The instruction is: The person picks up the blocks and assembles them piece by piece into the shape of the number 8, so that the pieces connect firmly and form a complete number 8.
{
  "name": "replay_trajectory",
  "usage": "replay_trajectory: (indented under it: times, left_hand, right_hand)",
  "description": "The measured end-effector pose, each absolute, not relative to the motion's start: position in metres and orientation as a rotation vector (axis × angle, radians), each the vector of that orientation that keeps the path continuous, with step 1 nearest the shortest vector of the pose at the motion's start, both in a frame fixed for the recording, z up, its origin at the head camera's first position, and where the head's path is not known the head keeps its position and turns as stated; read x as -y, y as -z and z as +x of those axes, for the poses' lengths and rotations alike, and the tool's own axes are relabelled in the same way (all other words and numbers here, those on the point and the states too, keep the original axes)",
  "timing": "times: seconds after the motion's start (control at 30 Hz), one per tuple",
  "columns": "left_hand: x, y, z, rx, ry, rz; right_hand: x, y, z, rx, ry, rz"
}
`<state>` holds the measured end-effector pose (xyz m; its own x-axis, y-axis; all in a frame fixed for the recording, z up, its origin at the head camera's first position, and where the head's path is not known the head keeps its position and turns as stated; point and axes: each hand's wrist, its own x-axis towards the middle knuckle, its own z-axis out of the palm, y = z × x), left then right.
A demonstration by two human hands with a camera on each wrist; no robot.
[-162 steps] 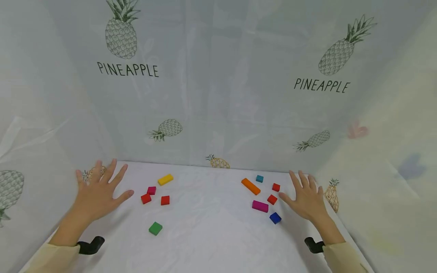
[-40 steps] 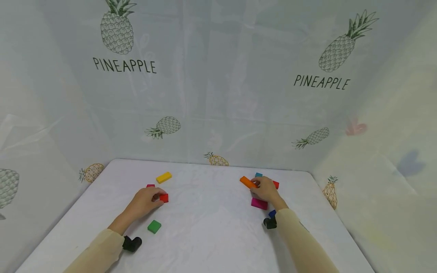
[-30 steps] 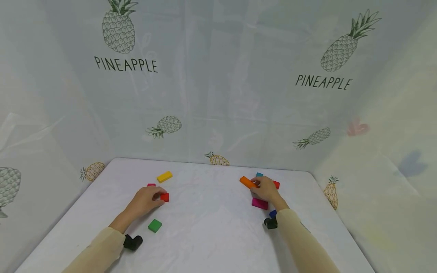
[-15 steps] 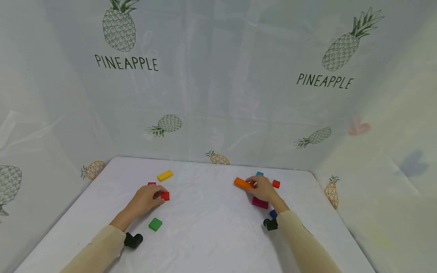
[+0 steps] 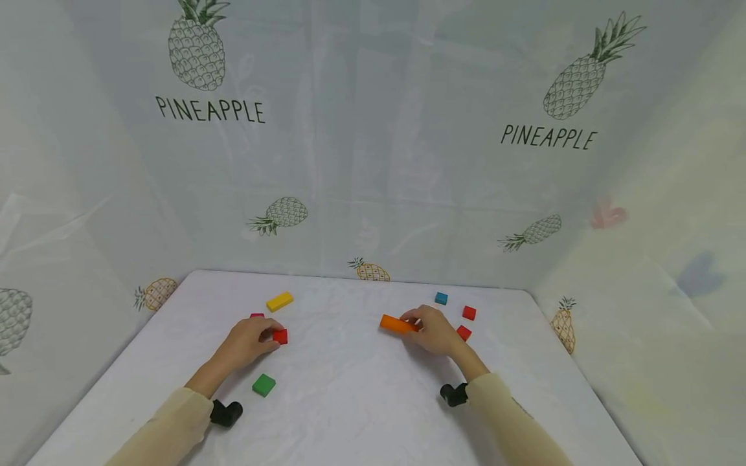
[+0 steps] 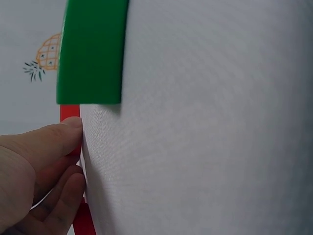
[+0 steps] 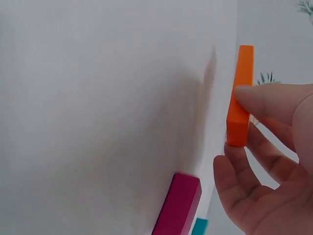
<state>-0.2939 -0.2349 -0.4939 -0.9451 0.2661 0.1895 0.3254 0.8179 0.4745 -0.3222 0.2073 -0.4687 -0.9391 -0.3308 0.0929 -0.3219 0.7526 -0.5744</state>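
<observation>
My left hand [image 5: 243, 344] pinches a red cube [image 5: 280, 336] on the left side of the white tabletop. In the left wrist view the thumb lies against that red cube [image 6: 70, 112], and a green block [image 6: 92, 54] looms close in front. My right hand [image 5: 437, 333] holds an orange bar-shaped block [image 5: 396, 324] by its right end, between thumb and fingers. The right wrist view has the orange block [image 7: 239, 115] raised off the cloth, its shadow falling apart from it. A magenta block [image 7: 177, 208] lies below; my right hand and arm hide it in the head view.
On the left are a yellow block [image 5: 280, 301], a green block [image 5: 264, 385] and a partly covered pink cube [image 5: 257, 316]. Rightward lie a teal block [image 5: 441, 298], a red cube [image 5: 469, 313] and another red cube [image 5: 463, 332]. A pineapple-print curtain [image 5: 373, 162] hangs behind.
Both hands have come in from the table's sides to the blocks. Lately my right hand has lifted the orange block and carried it left, toward the middle; my left hand stays at the red cube.
</observation>
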Motion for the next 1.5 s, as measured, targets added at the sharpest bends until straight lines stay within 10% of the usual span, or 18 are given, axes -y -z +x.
replay_trajectory:
  times: [1.5]
  left_hand:
    - [0.236,0.493,-0.293,2.894,0.803,-0.466]
  right_hand:
    - [-0.151,0.489,-0.278,-2.814,0.897,-0.860]
